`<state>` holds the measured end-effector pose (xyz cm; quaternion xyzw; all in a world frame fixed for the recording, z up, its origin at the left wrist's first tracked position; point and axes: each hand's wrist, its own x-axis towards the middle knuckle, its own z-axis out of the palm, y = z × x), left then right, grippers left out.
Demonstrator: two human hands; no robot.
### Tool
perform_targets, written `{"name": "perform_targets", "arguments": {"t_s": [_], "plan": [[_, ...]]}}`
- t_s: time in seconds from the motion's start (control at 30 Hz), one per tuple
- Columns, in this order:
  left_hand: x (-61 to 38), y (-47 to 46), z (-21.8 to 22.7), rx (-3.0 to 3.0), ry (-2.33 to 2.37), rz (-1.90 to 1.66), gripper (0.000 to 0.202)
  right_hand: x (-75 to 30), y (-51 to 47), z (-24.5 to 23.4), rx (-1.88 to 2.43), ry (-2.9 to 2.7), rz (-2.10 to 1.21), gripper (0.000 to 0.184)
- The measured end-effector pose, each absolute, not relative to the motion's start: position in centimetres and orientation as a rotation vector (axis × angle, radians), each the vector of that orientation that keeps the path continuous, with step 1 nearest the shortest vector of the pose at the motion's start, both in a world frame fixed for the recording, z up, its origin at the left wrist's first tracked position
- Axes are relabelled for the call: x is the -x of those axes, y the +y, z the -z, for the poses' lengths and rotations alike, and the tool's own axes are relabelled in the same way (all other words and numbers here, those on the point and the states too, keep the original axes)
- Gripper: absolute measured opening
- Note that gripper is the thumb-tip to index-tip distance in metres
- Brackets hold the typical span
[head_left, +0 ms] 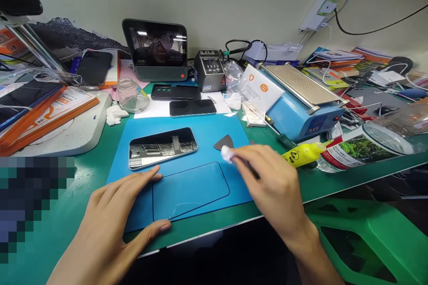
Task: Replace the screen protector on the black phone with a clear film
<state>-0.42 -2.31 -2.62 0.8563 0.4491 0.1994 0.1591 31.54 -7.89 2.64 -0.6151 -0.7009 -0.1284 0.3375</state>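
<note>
Pinching wad-tipped tool [251, 169] in right hand [277, 181]; bracketing, with left hand [115, 202] spread open, clear glass panel [191, 192] flat on blue mat [212, 128] beside phone [163, 148] (seemingly part-wiped, with faint marks left).

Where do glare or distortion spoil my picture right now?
Head view, centre: bright bands reflect across the phone on the blue mat; faint glints mark the clear pane. Head view, back: the standing display mirrors lights. Head view, edges: the labelled jar looks stretched, probably lens distortion; coarse pixel blocks cover part of the left side.
</note>
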Motion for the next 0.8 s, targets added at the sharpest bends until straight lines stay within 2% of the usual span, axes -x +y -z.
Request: {"name": "perform_targets", "arguments": {"t_s": [0.1,0.3,0.8], "plan": [[0.4,-2.2,2.7,-2.475,1.263,-0.595,0.075,-30.1,-9.0,-2.2,1.559,-1.913,0.237,0.018],[-0.3,-2.0,2.3,-2.655,1.162,-0.629,0.083,-29.2,-8.5,-1.5,1.61,-2.043,0.32,0.025],[-1.1,-2.0,1.9,-2.647,1.235,-0.643,0.077,-28.9,-11.0,-1.9,1.629,-2.236,0.409,0.033]]}}
